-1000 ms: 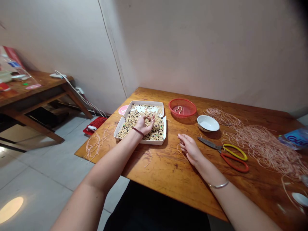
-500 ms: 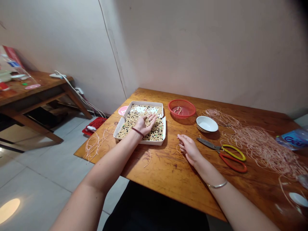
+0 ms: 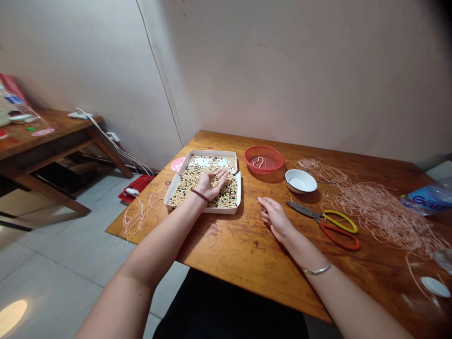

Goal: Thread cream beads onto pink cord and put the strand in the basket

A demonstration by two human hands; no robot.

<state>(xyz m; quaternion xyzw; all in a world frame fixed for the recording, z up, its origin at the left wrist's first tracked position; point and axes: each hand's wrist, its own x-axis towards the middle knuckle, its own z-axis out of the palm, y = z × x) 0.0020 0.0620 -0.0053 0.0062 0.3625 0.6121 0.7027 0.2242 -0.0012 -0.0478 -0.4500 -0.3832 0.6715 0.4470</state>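
My left hand point(image 3: 211, 184) rests palm up over a white shallow box point(image 3: 222, 210) full of small beads point(image 3: 186, 182), mostly cream with dark and a few green ones. Its fingers are stretched and slightly curled; whether any beads lie in the palm is too small to tell. To the right of the box, my right hand point(image 3: 274, 217) hovers low over the table, thumb and fingertips pinched on a thin pale pink cord point(image 3: 259, 219) that loops below the fingers. Large scissors point(image 3: 319, 216) with yellow and orange handles lie just right of that hand.
Behind stand a red plastic basket point(image 3: 264, 162) with a short strung piece inside and a white bowl point(image 3: 301, 181). A tangled heap of pink cord point(image 3: 381, 202) covers the table's right side, near a blue-labelled bottle point(image 3: 429, 197). More cord point(image 3: 134, 219) hangs at the left edge.
The view has shifted slightly. My left hand's fingers look a little more curled over the beads; my right hand keeps its pinch on the cord in about the same place.
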